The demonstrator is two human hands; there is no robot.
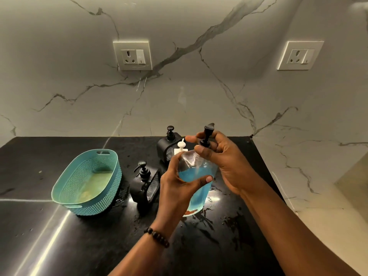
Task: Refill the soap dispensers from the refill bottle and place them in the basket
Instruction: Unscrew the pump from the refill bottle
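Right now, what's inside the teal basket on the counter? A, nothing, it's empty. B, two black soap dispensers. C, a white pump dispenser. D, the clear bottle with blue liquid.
A: the teal basket shows only its bare bottom, while the two black dispensers stand on the counter beside it and the clear bottle is gripped by the left hand.

No legible text, brand or number anywhere in view. Reddish patch at the base of the clear bottle [196,182], possibly a label, too blurred to read. Small marks on the wall socket switches [140,56], unreadable as characters.
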